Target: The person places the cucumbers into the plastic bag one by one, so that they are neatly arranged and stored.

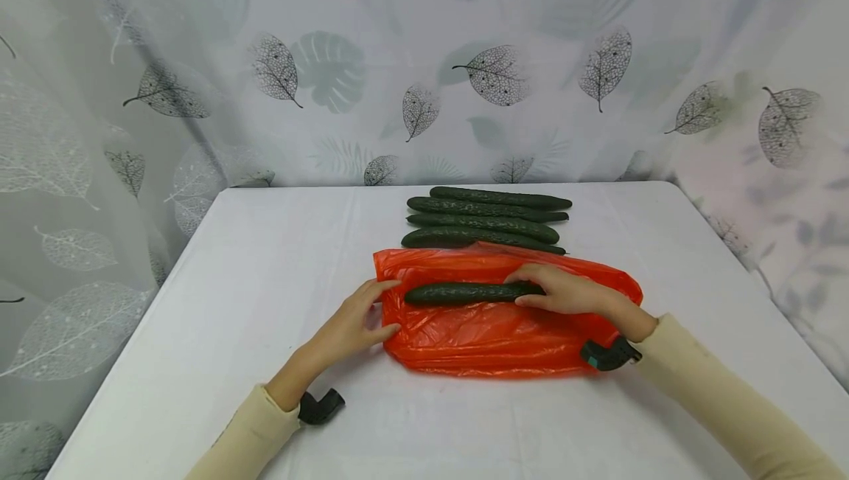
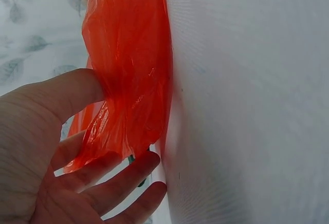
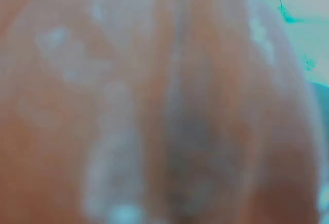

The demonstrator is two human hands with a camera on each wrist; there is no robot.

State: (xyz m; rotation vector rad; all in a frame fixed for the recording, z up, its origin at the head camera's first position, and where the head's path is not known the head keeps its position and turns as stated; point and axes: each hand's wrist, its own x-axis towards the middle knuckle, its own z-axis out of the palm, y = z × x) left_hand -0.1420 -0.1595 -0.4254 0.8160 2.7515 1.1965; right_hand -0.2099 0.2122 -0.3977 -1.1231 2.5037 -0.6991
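A dark green cucumber (image 1: 458, 293) lies lengthwise over the red plastic bag (image 1: 464, 336); whether any film covers it I cannot tell. My right hand (image 1: 567, 290) grips its right end between thumb and fingers. At the bag's left edge is my left hand (image 1: 358, 318), thumb and fingers spread apart. The left wrist view shows the left thumb touching the red bag (image 2: 133, 64), with the fingers (image 2: 128, 183) extended along its end. A blurred orange-brown surface fills most of the right wrist view, hiding the right hand's grip there.
Several more cucumbers (image 1: 487, 222) lie side by side just behind the bag. All rests on a white table (image 1: 278, 259), with a leaf-patterned curtain (image 1: 411, 60) behind it. Each wrist carries a small black device.
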